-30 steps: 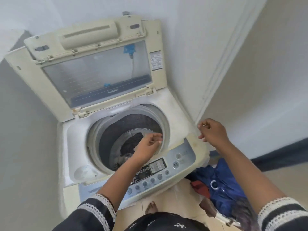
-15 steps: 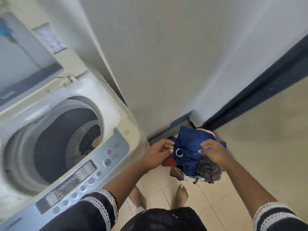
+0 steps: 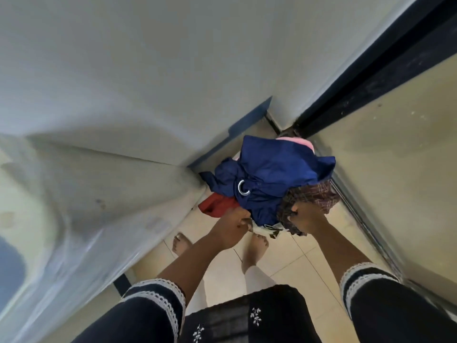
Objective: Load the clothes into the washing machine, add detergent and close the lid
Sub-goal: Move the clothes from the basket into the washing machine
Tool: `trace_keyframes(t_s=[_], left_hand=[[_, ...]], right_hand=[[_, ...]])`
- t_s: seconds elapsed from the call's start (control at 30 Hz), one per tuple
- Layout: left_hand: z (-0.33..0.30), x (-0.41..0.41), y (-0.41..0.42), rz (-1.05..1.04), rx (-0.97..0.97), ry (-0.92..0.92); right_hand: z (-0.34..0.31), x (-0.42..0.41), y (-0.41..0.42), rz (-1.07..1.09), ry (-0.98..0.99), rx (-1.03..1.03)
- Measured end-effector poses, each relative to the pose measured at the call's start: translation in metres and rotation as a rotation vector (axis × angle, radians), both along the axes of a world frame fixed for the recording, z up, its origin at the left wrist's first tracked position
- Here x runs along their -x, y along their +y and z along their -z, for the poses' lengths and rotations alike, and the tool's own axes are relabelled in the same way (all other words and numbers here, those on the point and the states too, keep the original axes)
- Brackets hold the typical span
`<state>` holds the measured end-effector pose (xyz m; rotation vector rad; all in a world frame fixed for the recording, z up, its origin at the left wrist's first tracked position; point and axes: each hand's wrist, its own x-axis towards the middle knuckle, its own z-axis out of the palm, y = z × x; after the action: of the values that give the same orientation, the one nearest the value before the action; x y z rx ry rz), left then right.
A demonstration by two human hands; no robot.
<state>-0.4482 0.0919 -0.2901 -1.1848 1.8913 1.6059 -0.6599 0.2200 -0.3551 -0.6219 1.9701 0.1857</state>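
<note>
A heap of clothes lies on the tiled floor in the corner beside the washing machine (image 3: pixel 103 219). On top is a navy blue garment (image 3: pixel 272 174) with a metal ring, over a red piece (image 3: pixel 215 206), a pink piece (image 3: pixel 296 142) and a dark checked cloth (image 3: pixel 311 196). My left hand (image 3: pixel 235 226) is closed on the near lower edge of the heap, by the red piece and a white patterned cloth. My right hand (image 3: pixel 306 216) grips the checked cloth. Only the machine's blurred front corner shows at the left; its tub and lid are out of view.
A white wall (image 3: pixel 173 70) rises behind the heap. A dark sliding-door track (image 3: pixel 371 78) runs diagonally at the right, with a pale panel beside it. My bare feet (image 3: pixel 254 246) stand on the beige tiles just in front of the clothes.
My view has swung from the open tub down to the floor. Both hands dropped to the clothes heap and closed on its near edge.
</note>
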Motion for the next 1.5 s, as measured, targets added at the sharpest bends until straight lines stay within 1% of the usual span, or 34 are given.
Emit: trace_keyframes(t_s=[0.13, 0.2, 0.23, 0.27, 0.3, 0.37, 0.4, 0.47, 0.53, 0.6, 0.67, 0.7, 0.77, 0.87, 0.93, 0.97, 1.07, 1.17, 1.27, 1.33, 1.43, 1.5], left_hand=[[0.043, 0.015, -0.007, -0.069, 0.019, -0.041], [0.062, 0.013, -0.007, -0.081, 0.044, -0.041], [0.070, 0.009, -0.007, -0.068, 0.053, -0.046], [0.076, 0.003, -0.007, -0.055, 0.058, -0.052], [0.083, -0.003, -0.005, -0.044, 0.061, -0.064], [0.093, -0.017, -0.004, -0.047, 0.065, -0.091], [0.096, -0.025, -0.003, -0.071, 0.058, -0.108], [0.095, -0.036, 0.000, -0.102, 0.035, -0.144], [0.090, -0.042, 0.002, -0.096, 0.005, -0.173], [0.080, -0.043, 0.004, -0.080, -0.022, -0.192], [0.066, -0.041, 0.005, -0.071, -0.037, -0.167], [0.056, -0.039, 0.005, -0.071, -0.037, -0.142], [0.037, -0.033, 0.003, -0.065, -0.031, -0.095], [-0.002, -0.025, 0.000, -0.050, -0.030, -0.026], [-0.030, -0.020, -0.003, -0.057, -0.026, 0.035], [-0.044, -0.020, -0.004, -0.071, -0.029, 0.061], [-0.088, -0.025, -0.007, -0.136, -0.037, 0.120], [-0.125, -0.035, -0.010, -0.191, 0.022, 0.181], [-0.150, -0.048, -0.017, -0.254, 0.058, 0.302], [-0.168, -0.054, -0.021, -0.286, 0.046, 0.327], [-0.187, -0.057, -0.027, -0.266, 0.016, 0.287], [-0.200, -0.056, -0.030, -0.277, -0.021, 0.301]], right_hand=[[0.048, -0.017, -0.037, -0.230, 0.022, 0.128], [0.068, -0.022, -0.056, -0.365, 0.119, 0.097], [0.077, -0.025, -0.062, -0.374, 0.189, 0.035], [0.083, -0.027, -0.065, -0.321, 0.247, -0.058], [0.089, -0.029, -0.063, -0.194, 0.270, -0.160], [0.094, -0.034, -0.049, 0.057, 0.218, -0.339], [0.095, -0.037, -0.037, 0.090, 0.177, -0.392], [0.096, -0.040, -0.014, -0.037, 0.212, -0.381], [0.088, -0.034, -0.003, -0.219, 0.325, -0.284], [0.073, -0.023, -0.004, -0.278, 0.405, -0.238], [0.055, -0.012, -0.008, -0.181, 0.391, -0.232], [0.044, -0.008, -0.010, -0.118, 0.350, -0.226], [0.020, -0.005, -0.014, 0.040, 0.205, -0.148], [-0.026, -0.016, -0.021, 0.378, -0.013, 0.114], [-0.064, -0.026, -0.029, 0.590, -0.053, 0.301], [-0.084, -0.031, -0.033, 0.630, -0.035, 0.382], [-0.144, -0.046, -0.048, 0.628, 0.055, 0.570], [-0.203, -0.061, -0.060, 0.579, 0.006, 0.660], [-0.264, -0.071, -0.070, 0.573, 0.031, 0.804], [-0.308, -0.078, -0.075, 0.572, -0.060, 0.860], [-0.371, -0.085, -0.079, 0.626, -0.240, 0.942], [-0.410, -0.091, -0.079, 0.669, -0.324, 1.025]])
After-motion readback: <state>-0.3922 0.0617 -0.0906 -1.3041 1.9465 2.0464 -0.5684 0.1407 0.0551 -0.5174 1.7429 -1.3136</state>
